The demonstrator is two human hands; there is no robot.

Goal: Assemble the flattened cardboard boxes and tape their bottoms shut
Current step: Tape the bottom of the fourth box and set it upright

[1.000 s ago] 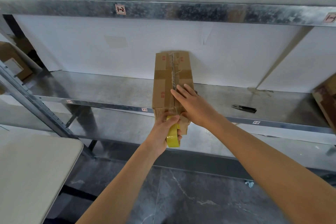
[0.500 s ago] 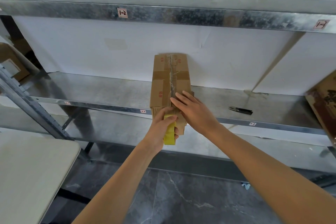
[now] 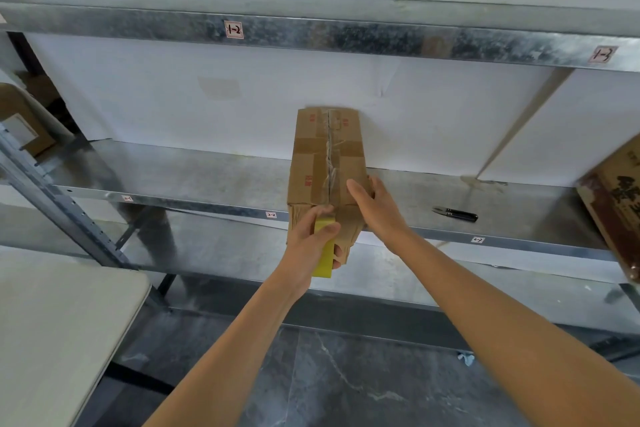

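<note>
Both bare arms stretch forward, side by side. The left hand [image 3: 310, 239] curls fingers and thumb round a yellow tape roll [image 3: 325, 255]. The right hand [image 3: 379, 210] lies flat, fingers straight, pressing on the cardboard box [image 3: 311, 163].

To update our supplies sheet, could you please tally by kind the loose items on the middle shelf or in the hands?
Cardboard boxes: 2, the plain box under the right hand and the printed box at the right edge.
Tape rolls: 1, the yellow tape roll gripped by the left hand.
Cutters: 1, the black cutter.
Total: 4.
</note>
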